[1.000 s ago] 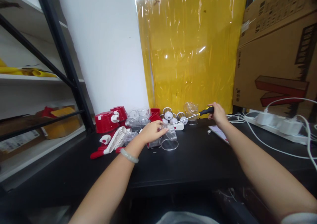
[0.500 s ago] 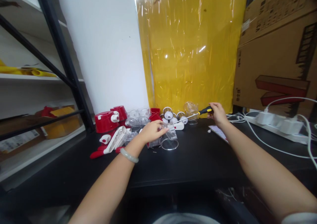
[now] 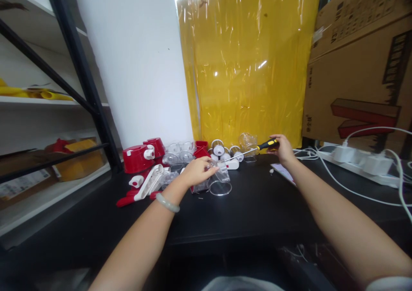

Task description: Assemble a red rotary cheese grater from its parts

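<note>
My right hand (image 3: 282, 148) grips the black and yellow handle of a screwdriver (image 3: 263, 145), whose long shaft points left and slightly down. Its tip reaches a clear plastic part (image 3: 222, 175) that my left hand (image 3: 200, 170) holds closed between thumb and fingers. Exactly where the tip meets the part is too small to make out. A round clear rim (image 3: 220, 187) lies on the black table below the part. Just behind are a white piece with a red mark (image 3: 233, 164), several white-capped cylinders (image 3: 218, 147) and red trays (image 3: 201, 148).
Red housings (image 3: 135, 159), white handles (image 3: 151, 182) and clear cups (image 3: 180, 151) are heaped at the left. On the right lie a phone (image 3: 283, 173), a power strip (image 3: 360, 167) with white cables, and a large cardboard box (image 3: 357, 72). A black-framed shelf (image 3: 72, 55) stands left.
Almost nothing has shifted. My right hand's fingers have changed slightly on the screwdriver handle, while my left hand stays in place with the clear part.
</note>
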The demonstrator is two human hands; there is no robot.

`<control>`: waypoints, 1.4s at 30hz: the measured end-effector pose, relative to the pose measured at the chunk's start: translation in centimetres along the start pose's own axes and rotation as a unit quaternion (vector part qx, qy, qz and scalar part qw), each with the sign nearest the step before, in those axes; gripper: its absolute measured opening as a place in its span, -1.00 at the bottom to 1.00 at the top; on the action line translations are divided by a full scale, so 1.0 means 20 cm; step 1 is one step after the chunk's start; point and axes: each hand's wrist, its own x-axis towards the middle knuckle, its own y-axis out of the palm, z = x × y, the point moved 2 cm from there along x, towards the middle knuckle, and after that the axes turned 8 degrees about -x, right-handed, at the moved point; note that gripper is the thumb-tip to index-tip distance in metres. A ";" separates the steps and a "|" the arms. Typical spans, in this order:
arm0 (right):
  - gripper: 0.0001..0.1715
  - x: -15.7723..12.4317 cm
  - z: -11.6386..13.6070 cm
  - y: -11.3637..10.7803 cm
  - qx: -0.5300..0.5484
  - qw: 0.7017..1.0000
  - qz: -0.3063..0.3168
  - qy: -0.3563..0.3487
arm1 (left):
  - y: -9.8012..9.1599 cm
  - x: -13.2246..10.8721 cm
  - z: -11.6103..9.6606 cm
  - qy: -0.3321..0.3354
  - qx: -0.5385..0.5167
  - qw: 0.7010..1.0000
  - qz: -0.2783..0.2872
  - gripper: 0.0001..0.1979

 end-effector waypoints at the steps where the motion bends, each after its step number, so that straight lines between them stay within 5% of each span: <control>1: -0.80 0.00 0.00 0.00 0.001 1.000 0.002 0.002 | 0.00 0.00 0.00 0.000 -0.001 1.000 -0.001 -0.50; 12: -0.51 0.00 -0.01 0.02 -0.024 0.999 -0.020 -0.025 | 0.00 0.00 0.00 0.004 0.000 1.000 -0.004 -0.50; 20: -0.69 0.00 0.00 0.00 0.005 1.000 0.009 0.013 | 0.00 0.00 -0.01 0.004 0.002 1.000 -0.003 -0.50; 42: -0.59 0.00 -0.02 0.01 -0.032 0.999 -0.012 0.005 | 0.00 0.00 -0.01 -0.001 0.004 1.000 -0.001 -0.50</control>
